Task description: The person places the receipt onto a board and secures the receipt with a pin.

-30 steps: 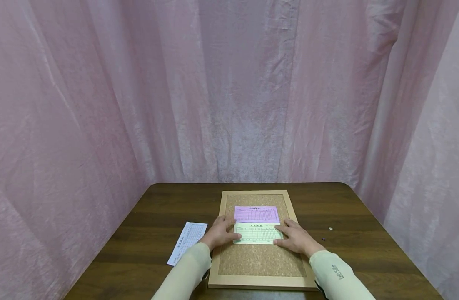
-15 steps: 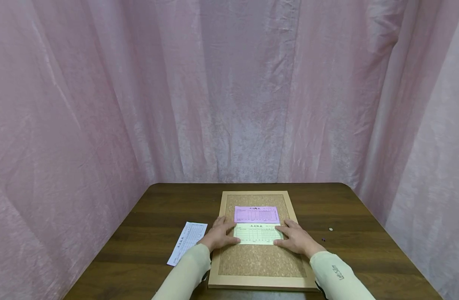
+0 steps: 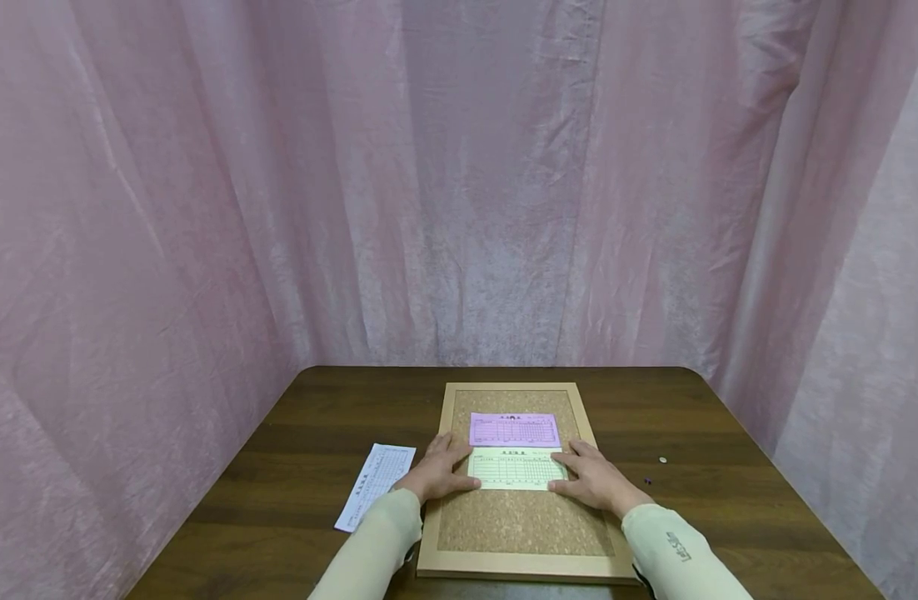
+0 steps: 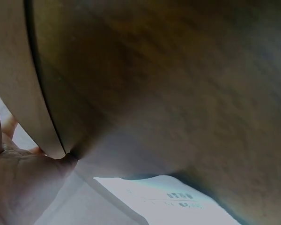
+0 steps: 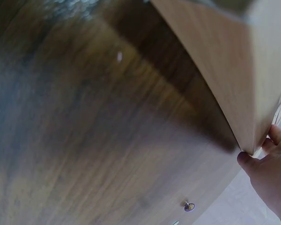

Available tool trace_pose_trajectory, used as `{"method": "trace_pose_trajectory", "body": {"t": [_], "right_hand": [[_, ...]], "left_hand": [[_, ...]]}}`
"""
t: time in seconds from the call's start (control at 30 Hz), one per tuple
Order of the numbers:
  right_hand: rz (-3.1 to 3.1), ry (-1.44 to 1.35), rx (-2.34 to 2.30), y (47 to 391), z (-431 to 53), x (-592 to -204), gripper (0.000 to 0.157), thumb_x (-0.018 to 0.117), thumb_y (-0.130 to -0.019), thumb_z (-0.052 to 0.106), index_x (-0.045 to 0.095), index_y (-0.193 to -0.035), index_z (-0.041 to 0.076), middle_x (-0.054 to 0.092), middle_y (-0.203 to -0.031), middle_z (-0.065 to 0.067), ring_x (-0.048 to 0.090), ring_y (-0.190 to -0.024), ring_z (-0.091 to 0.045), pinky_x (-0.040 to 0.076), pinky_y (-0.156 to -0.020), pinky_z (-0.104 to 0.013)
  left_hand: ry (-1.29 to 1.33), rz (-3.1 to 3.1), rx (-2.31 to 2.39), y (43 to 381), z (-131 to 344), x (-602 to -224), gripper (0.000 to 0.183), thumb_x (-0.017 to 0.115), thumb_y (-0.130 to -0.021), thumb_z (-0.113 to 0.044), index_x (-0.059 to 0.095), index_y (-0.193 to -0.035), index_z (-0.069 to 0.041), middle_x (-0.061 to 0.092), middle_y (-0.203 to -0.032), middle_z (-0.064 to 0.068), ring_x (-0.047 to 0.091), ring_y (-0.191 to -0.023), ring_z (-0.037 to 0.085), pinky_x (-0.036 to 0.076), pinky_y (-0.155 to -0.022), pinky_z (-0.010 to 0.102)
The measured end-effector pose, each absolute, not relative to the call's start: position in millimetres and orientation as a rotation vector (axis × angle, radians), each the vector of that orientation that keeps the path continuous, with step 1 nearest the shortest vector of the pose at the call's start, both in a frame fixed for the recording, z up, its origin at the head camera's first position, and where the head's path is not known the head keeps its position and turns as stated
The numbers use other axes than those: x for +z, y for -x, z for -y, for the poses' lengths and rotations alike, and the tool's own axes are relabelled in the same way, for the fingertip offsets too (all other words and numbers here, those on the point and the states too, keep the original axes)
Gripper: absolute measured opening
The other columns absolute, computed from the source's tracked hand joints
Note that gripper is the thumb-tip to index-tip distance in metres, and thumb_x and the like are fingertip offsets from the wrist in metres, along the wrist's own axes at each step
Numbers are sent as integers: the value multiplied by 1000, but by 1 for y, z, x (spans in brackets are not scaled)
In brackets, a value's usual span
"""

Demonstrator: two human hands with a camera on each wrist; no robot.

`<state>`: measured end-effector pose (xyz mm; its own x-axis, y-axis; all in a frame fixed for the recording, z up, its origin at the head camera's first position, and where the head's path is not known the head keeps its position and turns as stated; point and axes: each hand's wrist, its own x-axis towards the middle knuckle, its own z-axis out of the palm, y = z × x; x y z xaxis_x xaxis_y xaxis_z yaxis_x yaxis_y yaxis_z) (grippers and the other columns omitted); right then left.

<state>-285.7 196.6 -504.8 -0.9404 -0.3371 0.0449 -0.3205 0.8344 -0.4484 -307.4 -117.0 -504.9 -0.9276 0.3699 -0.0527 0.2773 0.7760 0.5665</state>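
A cork board (image 3: 525, 525) with a pale wooden frame lies on the table. A purple printed slip (image 3: 514, 430) lies on its cork, with a pale green slip (image 3: 515, 469) just below. My left hand (image 3: 435, 475) rests over the board's left frame, its thumb at the green slip's lower left corner. On the opposite side my right hand (image 3: 594, 478) lies over the right frame, thumb and a fingertip on the green slip's right edge. Both hands have relaxed, extended fingers. In the wrist views, fingers also touch the board's side.
A white printed slip (image 3: 375, 487) lies on the dark wooden table (image 3: 309, 450), left of the board. To the right are a small round white piece (image 3: 662, 460) and a tiny purple item (image 3: 648, 481). A pin (image 5: 189, 206) shows in the right wrist view. Pink curtains (image 3: 496, 183) surround the table.
My left thumb has slid slightly down toward the green slip's lower corner and off its face. The right hand and the slips stay nearly where they were.
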Motion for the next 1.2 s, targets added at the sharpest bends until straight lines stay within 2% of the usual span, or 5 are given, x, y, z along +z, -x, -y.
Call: {"method": "trace_pose_trajectory", "body": {"t": [0.23, 0.5, 1.2], "right_hand": [[-2974, 533, -707, 285, -197, -503, 64, 71, -90, 44, 57, -140, 7, 32, -153, -29, 26, -142, -48, 28, -108, -63], [-2979, 565, -703, 284, -198, -503, 64, 72, -89, 43, 58, -138, 4, 33, -152, -31, 28, -140, -49, 29, -108, -64], [-3005, 596, -597, 285, -201, -497, 64, 72, -89, 45, 60, -136, 4, 38, -148, -31, 33, -138, -49, 31, -107, -62]], "left_hand": [[-530, -2800, 833, 305, 116, -502, 74, 74, -89, -42, 46, -150, -12, 13, -162, 25, 6, -149, 42, 18, -114, 63], [-496, -2778, 799, 305, 117, -502, 77, 74, -88, -46, 43, -152, -16, 10, -163, 21, 3, -150, 38, 17, -115, 61], [-492, -2805, 809, 306, 119, -507, 77, 76, -86, -45, 46, -150, -16, 13, -163, 21, 7, -150, 38, 21, -113, 62]]}}
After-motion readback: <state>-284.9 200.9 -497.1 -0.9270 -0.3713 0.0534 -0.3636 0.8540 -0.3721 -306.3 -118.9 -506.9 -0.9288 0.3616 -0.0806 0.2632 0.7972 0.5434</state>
